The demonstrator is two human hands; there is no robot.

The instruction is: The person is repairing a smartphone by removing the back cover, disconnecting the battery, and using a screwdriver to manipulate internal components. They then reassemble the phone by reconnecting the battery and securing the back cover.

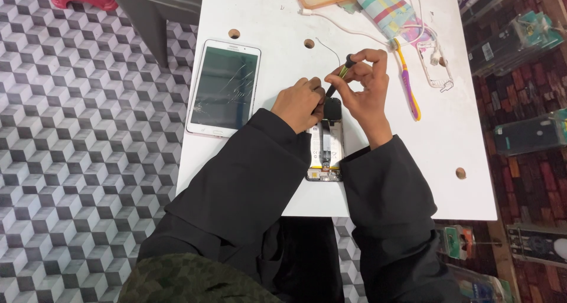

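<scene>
Tablet [224, 88]: cracked, lying left of your hands on the white table [466, 137].
Left hand [299, 104]: curled down onto the opened phone [326, 145], steadying its far end.
Right hand [363, 84]: fingers pinched around a small screwdriver [341, 74], tip at the phone.
Toothbrush [407, 81]: right, apart.

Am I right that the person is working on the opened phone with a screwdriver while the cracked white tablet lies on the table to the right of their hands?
Not quite: the head view shows the cracked white tablet lying to the left of the hands, not the right. The rest holds: the right hand holds the screwdriver over the opened phone on the table.
</scene>
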